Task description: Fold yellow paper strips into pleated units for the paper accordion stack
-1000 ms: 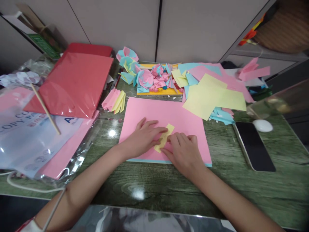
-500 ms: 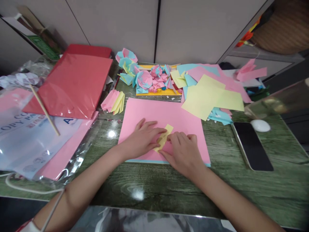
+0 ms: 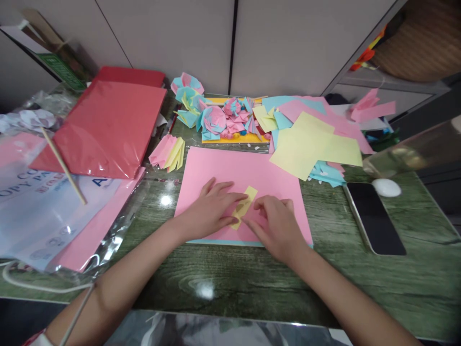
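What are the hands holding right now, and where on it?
Both hands press a small folded yellow paper strip flat on the pink sheet: the left hand at its left edge, the right hand at its lower right side.

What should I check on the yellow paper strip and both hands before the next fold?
1. Left hand flat on the yellow paper strip: ok.
2. Right hand at the strip's right edge: ok.
3. Strip lies wholly on the pink sheet: ok.
4. Crease sharpness under the fingers: cannot tell.
5. Phone lies apart from the pink sheet: ok.
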Available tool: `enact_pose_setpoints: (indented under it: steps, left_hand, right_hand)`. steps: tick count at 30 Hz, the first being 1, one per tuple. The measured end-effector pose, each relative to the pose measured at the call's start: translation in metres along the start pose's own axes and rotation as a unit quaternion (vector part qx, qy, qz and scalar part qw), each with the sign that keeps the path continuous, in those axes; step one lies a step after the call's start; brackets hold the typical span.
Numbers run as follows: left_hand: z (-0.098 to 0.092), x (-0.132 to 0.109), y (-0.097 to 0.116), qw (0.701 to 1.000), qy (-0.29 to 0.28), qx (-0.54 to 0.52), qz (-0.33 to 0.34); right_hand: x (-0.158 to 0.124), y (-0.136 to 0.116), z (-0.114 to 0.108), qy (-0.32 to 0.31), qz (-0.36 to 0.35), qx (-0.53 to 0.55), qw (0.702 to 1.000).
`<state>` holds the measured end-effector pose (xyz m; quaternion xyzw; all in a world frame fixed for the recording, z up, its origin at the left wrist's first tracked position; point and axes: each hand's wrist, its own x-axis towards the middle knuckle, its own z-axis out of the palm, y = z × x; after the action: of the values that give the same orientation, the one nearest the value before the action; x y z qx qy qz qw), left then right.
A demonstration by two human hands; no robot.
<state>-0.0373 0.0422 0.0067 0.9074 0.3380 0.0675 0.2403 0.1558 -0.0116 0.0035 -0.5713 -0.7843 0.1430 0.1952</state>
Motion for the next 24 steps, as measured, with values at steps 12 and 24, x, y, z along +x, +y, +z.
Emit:
enact_pose_setpoints:
  steps: [12,24]
  left_hand:
    - [0.005,0.0,0.003,1.0,0.015,0.012,-0.008]
    - [0.003,0.0,0.004,1.0,0.008,0.024,-0.003]
  right_hand:
    - [0.009,0.012,0.004,-0.016,-0.007,-0.109,0.994]
    - [0.036,0.038,-0.001,0.077,0.08,-0.105,0.988]
